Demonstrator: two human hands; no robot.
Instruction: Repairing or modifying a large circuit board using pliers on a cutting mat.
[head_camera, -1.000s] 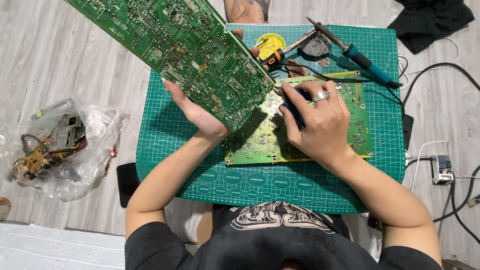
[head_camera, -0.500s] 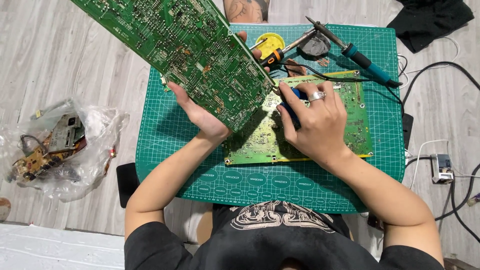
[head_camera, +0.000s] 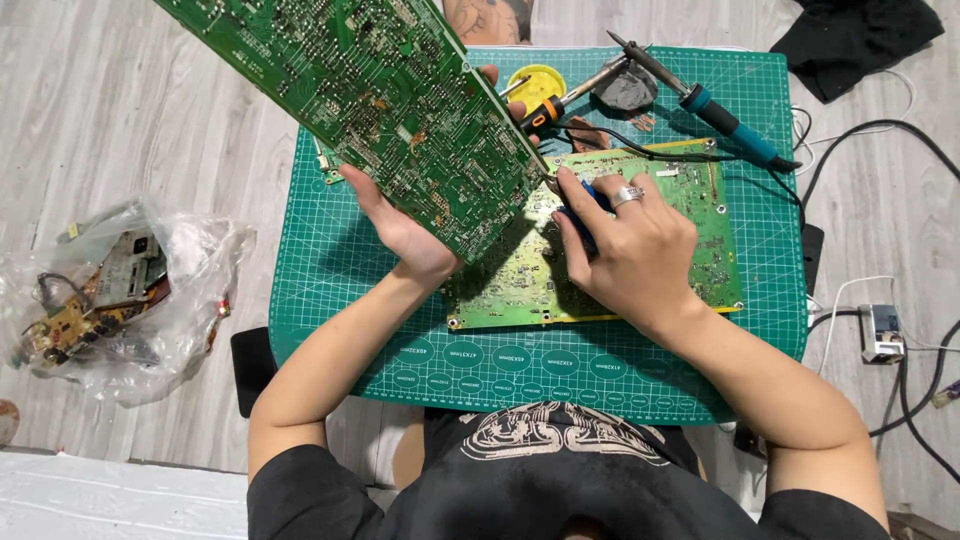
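The left hand (head_camera: 405, 235) has tilted the large green circuit board (head_camera: 370, 90) a little steeper than a second ago, fingers spread under it and thumb clamped on its lower edge. The right hand (head_camera: 630, 245) stays curled around a small blue tool (head_camera: 590, 205), probably cutters, its tip now at the board's corner, above the second board (head_camera: 700, 240) lying on the cutting mat (head_camera: 330, 290).

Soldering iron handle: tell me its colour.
Teal-blue, on the soldering iron lying across the cutting mat; head view.
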